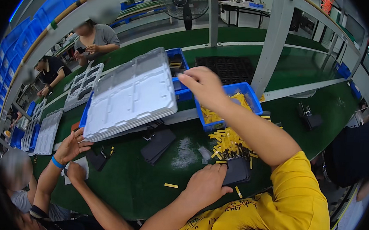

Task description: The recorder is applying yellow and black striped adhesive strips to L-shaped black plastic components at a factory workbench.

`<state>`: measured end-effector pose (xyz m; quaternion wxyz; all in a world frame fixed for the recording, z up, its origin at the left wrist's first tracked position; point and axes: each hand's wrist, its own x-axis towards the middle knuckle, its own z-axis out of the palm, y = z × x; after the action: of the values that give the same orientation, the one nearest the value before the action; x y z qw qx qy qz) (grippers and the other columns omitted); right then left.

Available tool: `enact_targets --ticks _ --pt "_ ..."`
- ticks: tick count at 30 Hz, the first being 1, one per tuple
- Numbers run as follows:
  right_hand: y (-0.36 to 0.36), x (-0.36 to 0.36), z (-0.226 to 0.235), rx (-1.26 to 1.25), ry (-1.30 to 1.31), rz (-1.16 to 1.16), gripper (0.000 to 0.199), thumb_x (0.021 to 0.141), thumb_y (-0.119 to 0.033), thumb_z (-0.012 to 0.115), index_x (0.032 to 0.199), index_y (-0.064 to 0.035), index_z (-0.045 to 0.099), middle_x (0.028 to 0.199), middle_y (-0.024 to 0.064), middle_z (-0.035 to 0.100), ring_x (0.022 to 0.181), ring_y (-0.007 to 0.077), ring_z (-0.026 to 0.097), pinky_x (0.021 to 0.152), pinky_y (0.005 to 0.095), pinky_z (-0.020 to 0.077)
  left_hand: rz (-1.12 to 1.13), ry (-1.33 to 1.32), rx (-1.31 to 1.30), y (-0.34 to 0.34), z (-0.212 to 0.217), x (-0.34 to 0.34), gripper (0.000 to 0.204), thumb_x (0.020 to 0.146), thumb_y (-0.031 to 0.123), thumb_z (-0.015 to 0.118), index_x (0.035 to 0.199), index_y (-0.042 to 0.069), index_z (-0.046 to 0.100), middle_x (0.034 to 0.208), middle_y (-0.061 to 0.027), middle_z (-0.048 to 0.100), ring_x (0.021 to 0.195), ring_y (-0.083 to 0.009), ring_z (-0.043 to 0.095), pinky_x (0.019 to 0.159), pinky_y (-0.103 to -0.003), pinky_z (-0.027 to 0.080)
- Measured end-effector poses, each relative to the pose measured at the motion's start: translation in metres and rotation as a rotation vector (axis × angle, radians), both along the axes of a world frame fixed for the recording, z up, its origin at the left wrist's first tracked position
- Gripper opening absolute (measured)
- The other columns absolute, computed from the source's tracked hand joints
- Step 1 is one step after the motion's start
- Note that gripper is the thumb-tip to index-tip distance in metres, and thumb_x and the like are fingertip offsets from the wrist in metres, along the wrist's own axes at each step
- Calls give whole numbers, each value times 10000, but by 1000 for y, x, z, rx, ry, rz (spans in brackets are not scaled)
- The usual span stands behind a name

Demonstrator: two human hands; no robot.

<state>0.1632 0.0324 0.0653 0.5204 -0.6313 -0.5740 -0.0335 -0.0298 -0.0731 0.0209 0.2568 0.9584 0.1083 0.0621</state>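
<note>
My left hand point(207, 184) rests low over the table, its fingers and thumb gripping the left edge of a dark flat rectangular plate point(237, 172). A short yellow strip point(221, 162) lies by its fingertips. Farther up, my right hand point(203, 85) reaches across a blue bin of yellow strips point(232, 104), fingertips pinched near the right edge of the stacked white trays point(134, 96). Something small and dark shows at those fingertips, too small to name. Loose yellow strips point(229, 141) with small black parts are heaped between the bin and the plate.
A co-worker's hand point(72, 146) touches the trays' lower left corner; their other hand point(76, 172) is beside white paper. Dark plates point(159, 145) lie mid-table. Behind stand another blue bin point(178, 57), a black grid mat point(225, 70) and a metal post point(273, 44).
</note>
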Motion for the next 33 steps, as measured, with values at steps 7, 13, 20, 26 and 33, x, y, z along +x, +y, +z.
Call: enact_targets --ticks 7,13,20,26,33 --pt "-152 164 42 -423 458 549 179 812 -176 652 753 -10 680 701 56 634 627 140 596 597 249 473 120 -69 -22 8 13 1 630 688 489 736 1044 -9 585 1009 -165 616 951 -322 594 811 -386 483" --pt "-116 292 -55 -432 648 -452 136 812 -168 626 845 -37 642 740 64 624 601 152 567 592 294 510 175 -197 -18 10 6 15 494 711 418 744 972 17 615 906 -131 642 835 -314 618 736 -384 497" --pt "-6 441 -193 -432 476 -389 252 736 -217 690 876 -11 653 756 100 633 702 185 633 580 306 528 140 -215 -5 17 0 30 405 726 319 758 975 32 616 849 -107 637 767 -280 623 675 -349 509" --pt "13 428 -202 -362 552 -294 248 744 -205 683 891 -9 648 769 100 635 709 185 634 587 306 528 193 -139 -21 17 8 33 399 700 300 776 966 38 637 866 -112 653 793 -298 629 690 -364 507" --pt "-20 447 -180 -288 591 -212 244 753 -191 675 909 -7 642 784 100 637 717 185 635 595 306 529 152 -122 -54 21 9 31 408 711 305 767 994 42 636 864 -122 646 789 -296 628 694 -364 507"
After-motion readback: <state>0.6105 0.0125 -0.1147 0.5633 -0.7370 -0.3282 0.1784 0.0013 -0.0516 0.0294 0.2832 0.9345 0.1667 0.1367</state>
